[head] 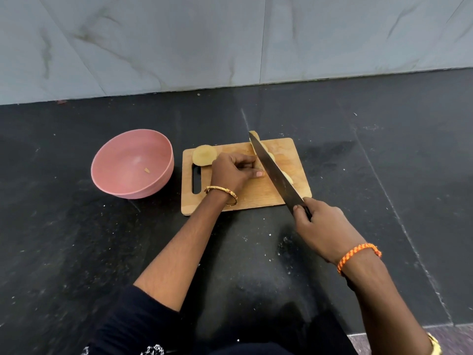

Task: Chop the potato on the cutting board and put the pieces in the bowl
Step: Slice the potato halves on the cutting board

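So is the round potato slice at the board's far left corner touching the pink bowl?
Apart. The head view shows dark floor between the round potato slice, which lies on the cutting board corner, and the pink bowl rim.

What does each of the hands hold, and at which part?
The right hand grips the knife by its handle. The left hand has curled fingers on a potato piece against the blade; the piece itself is hidden.
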Available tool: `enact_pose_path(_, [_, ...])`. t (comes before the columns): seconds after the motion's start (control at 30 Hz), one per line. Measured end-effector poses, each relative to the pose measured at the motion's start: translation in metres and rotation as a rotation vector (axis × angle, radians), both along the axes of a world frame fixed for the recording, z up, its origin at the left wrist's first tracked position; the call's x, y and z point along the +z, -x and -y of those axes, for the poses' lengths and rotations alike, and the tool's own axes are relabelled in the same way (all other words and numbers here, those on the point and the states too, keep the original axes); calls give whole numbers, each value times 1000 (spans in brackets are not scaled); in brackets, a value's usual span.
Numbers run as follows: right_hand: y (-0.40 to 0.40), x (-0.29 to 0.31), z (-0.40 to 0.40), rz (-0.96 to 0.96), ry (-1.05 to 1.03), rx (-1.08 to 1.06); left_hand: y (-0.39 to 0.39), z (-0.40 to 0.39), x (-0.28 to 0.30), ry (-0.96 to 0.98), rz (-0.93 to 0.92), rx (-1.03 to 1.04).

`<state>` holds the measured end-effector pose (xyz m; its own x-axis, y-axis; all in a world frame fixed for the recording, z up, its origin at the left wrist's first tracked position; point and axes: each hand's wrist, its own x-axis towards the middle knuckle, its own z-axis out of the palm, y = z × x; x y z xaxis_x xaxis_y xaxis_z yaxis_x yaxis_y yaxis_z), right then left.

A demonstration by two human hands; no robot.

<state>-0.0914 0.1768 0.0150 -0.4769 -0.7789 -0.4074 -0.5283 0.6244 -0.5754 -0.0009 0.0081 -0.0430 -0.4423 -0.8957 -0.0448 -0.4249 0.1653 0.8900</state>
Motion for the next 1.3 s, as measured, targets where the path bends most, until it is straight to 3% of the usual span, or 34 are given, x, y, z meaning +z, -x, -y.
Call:
enact_pose_path(0.27, [-4, -14, -37, 41, 56, -70, 4, 5, 14, -68, 58, -56])
enact_pose_path(0.47, [-1, -31, -49, 69, 158, -129, 22, 12, 37, 84, 142, -94])
enact_pose_path(0.63, [8, -24, -32, 58, 300, -196, 19, 9, 30, 135, 238, -55])
enact_pose_path(0.87, [22, -28, 24, 53, 336, -239, 15, -19, 3, 240, 399, 8])
enact_pose_path(1.1, [21, -27, 42, 108, 329, -235, 17, -17, 6, 180, 296, 95])
enact_pose_path(1.3, [21, -26, 36, 125, 317, -218, 8, -18, 8, 251, 416, 196])
